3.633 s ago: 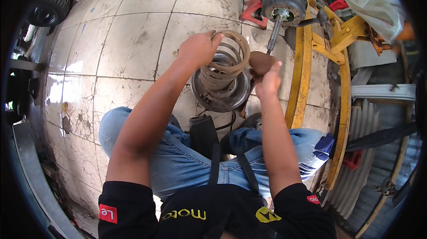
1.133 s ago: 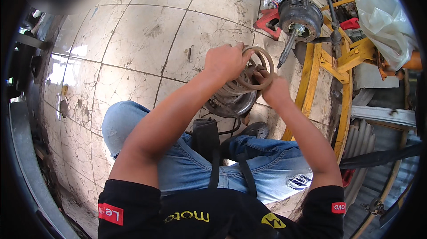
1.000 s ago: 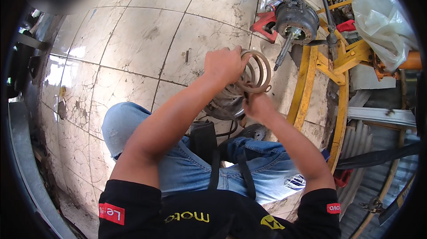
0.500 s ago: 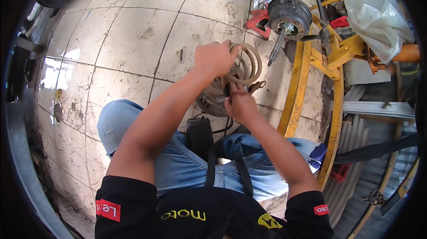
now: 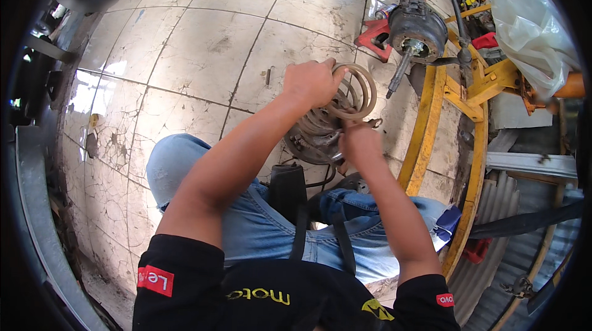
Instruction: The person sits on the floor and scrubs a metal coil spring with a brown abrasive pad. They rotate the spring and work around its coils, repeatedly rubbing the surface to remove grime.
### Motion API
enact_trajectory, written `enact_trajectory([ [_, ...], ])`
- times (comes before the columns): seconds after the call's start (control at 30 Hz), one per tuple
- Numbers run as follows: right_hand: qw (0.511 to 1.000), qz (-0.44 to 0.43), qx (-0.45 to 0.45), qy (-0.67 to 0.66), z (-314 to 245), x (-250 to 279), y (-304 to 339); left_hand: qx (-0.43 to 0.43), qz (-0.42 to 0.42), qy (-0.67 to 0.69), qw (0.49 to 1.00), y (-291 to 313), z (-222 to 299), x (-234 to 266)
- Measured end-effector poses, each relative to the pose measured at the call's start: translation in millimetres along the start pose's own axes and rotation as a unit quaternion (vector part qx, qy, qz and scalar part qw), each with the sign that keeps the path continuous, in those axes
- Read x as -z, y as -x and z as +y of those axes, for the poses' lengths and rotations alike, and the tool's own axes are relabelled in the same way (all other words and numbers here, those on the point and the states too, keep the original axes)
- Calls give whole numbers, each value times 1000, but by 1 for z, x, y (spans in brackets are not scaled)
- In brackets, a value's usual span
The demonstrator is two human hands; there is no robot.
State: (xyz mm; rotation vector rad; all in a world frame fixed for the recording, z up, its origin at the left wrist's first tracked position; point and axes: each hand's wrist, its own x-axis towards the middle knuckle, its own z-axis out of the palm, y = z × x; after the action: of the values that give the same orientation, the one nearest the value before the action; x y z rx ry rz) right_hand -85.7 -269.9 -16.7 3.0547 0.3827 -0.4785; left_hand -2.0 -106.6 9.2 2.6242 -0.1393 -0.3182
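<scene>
Two hands work on one strut assembly at the middle of the view, above the person's knees in blue jeans (image 5: pixel 203 174). Largest first: the cracked tiled floor (image 5: pixel 203 53) fills the view from 9 to 12 o'clock. A yellow steel frame (image 5: pixel 431 127) curves down from 2 to 5 o'clock, and an axle hub with a protruding shaft (image 5: pixel 416 29) sits at 1 o'clock, with a crumpled clear plastic bag (image 5: pixel 533 29) beyond it at 2 o'clock.

At the centre, the coil spring (image 5: pixel 351 93) stands tilted on its round metal seat (image 5: pixel 314 140). The left hand (image 5: pixel 311 81) has its fingers closed over the top coils at the spring's 10 o'clock side. The right hand (image 5: pixel 359 143) lies low at the spring's 6 o'clock, against the seat; whether its fingers grip anything I cannot tell, since the back of the hand hides them.

To do this step well, I judge the top hand should keep the coils steady and square to the seat while the lower hand works, with fingertips kept out from between the coils.

Labels: a small red rectangular patch (image 5: pixel 155 280) at 7 o'clock on the black left sleeve, a smaller red one (image 5: pixel 446 299) at 5 o'clock on the right sleeve, and yellow lettering across the chest.
</scene>
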Motion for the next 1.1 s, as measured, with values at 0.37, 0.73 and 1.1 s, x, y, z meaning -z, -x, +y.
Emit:
enact_trajectory([
  [0.37,989,61,34,-133,-10,-1,3,16,4,0,1000,-3,-4,0],
  [0.73,988,65,7,-140,-5,8,3,43,-7,21,999,-10,-9,6],
  [1.1,953,111,166,-226,8,19,17,50,-4,17,999,-15,-12,4],
])
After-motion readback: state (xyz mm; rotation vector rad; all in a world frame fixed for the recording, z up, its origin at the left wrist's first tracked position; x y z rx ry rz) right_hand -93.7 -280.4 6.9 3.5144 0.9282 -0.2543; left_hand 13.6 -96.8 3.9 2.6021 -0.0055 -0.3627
